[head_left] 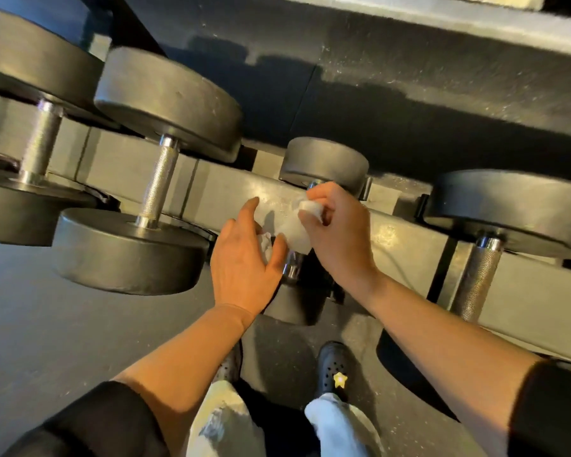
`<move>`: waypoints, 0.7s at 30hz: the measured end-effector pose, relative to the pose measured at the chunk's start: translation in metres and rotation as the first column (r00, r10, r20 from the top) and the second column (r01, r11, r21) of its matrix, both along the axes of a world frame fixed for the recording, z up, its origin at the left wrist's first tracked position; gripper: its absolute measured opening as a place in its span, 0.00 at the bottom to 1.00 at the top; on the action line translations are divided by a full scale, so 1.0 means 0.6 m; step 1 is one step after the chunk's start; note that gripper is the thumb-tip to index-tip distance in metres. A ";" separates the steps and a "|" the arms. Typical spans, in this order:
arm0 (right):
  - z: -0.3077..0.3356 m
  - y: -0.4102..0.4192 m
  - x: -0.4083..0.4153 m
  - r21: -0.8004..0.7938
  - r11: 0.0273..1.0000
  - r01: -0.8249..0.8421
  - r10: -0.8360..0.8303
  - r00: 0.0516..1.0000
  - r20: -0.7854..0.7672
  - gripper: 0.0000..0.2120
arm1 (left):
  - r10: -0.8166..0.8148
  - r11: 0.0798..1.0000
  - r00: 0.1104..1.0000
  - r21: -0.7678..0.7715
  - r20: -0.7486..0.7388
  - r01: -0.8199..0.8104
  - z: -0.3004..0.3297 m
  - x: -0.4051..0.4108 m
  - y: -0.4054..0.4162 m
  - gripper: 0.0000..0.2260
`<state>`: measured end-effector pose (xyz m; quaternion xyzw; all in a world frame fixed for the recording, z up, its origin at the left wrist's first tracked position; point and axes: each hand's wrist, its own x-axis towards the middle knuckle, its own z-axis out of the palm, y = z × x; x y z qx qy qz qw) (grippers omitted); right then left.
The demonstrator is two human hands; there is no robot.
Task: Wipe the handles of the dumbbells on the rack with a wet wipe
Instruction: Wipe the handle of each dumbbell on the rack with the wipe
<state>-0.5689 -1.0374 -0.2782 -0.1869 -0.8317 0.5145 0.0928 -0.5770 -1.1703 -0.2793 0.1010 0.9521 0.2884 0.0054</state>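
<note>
The right hand (335,225) pinches the wet wipe (295,230) over the small dumbbell's handle (292,267), whose axis runs twelve-to-six, while the left hand (244,255) grips the wipe at nine o'clock.

Grey metal rack (231,189) runs across in front of me, slanting down to my right. Four dumbbells sit directly on it, handles pointing toward me. Far-left dumbbell (40,140), only partly in frame. Next one, the big dumbbell (159,179), has both round heads showing and a knurled handle. Small dumbbell (323,159) in the middle, its far head resting on the rack, handle mostly hidden. Right dumbbell (475,278) near the frame edge, near head out of view. Dark rubber floor (63,324) under the rack; my two feet stand on it.
</note>
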 end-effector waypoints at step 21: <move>-0.002 -0.281 -0.206 -0.076 0.977 0.201 -0.200 0.979 0.025 0.04 | -0.091 0.992 0.994 -0.091 -0.053 0.086 0.076 -0.189 -0.290 0.28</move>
